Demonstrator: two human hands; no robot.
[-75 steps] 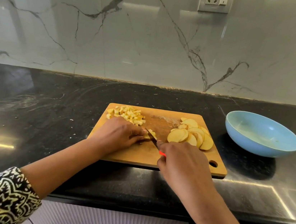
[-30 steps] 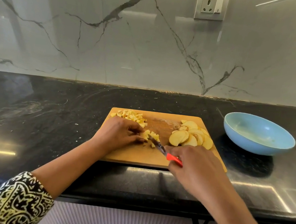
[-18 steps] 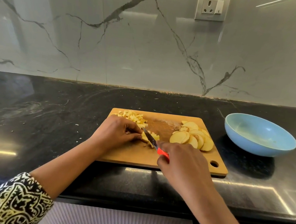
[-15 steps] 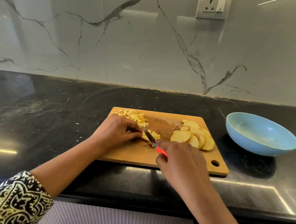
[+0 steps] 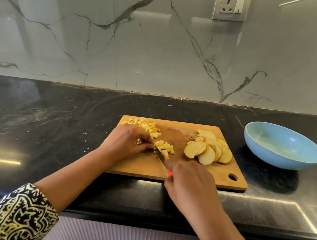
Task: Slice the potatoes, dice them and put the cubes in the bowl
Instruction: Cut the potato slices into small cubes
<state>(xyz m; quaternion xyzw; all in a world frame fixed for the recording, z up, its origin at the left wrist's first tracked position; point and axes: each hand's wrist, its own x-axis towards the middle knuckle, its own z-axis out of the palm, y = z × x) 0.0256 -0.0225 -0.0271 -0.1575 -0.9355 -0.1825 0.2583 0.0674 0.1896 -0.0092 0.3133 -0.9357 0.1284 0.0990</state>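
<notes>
The right hand (image 5: 188,181) grips the knife (image 5: 160,154), its blade pointing away and left into the small heap of potato bits (image 5: 165,148) on the board (image 5: 139,167). The left hand (image 5: 128,142), just left, holds that heap with curled fingers. A second ago the right hand sat farther right, showing more red handle.

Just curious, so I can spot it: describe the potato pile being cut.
Find the wooden cutting board on the black counter. At its middle lies a small heap of cubes. Unlike the round slices beside it, the knife touches it.
</notes>
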